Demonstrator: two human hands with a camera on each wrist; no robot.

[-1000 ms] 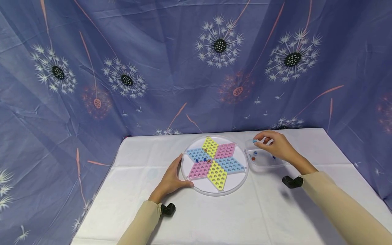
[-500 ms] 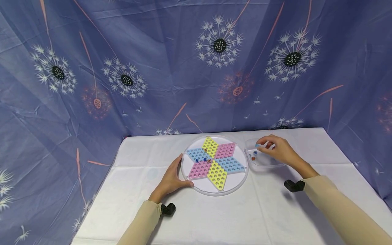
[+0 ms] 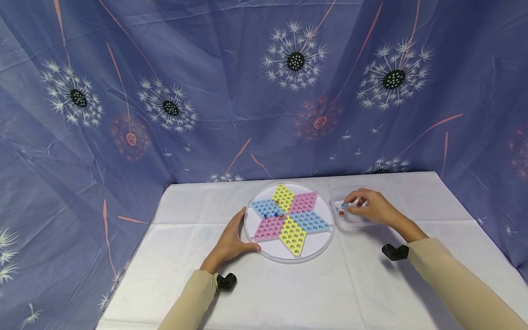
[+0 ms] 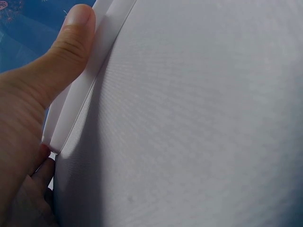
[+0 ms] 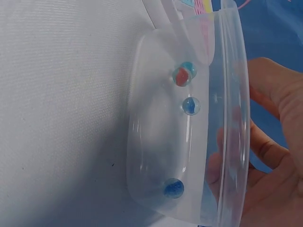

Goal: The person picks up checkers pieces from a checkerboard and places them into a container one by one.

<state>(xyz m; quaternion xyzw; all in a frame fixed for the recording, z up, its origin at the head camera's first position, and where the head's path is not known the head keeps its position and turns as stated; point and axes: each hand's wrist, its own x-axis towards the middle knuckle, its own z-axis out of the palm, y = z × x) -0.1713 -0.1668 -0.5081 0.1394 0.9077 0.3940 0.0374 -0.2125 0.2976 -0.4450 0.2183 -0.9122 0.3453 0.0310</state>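
Observation:
A round white Chinese checkers board (image 3: 268, 250) lies on the table, its star of yellow, pink and blue points holding several marbles. My left hand (image 3: 231, 240) rests against its left edge, fingers and thumb spread; in the left wrist view the thumb (image 4: 71, 49) lies straight along the rim. To the right, my right hand (image 3: 373, 207) reaches into a clear plastic box (image 3: 354, 226), pinching a light blue marble (image 3: 344, 205) between thumb and fingertips. Inside the box, the right wrist view shows a red marble (image 5: 182, 76) overlapping a teal one, plus two blue marbles (image 5: 173, 188).
A white cloth (image 3: 305, 293) covers the table. Behind it hangs a blue curtain (image 3: 231, 91) with dandelion prints. The box stands close beside the board's right rim, its wall rising between my right fingers and the wrist camera.
My right hand has come down and slightly back into the box with the light blue marble at its fingertips. My left hand and the board have stayed put.

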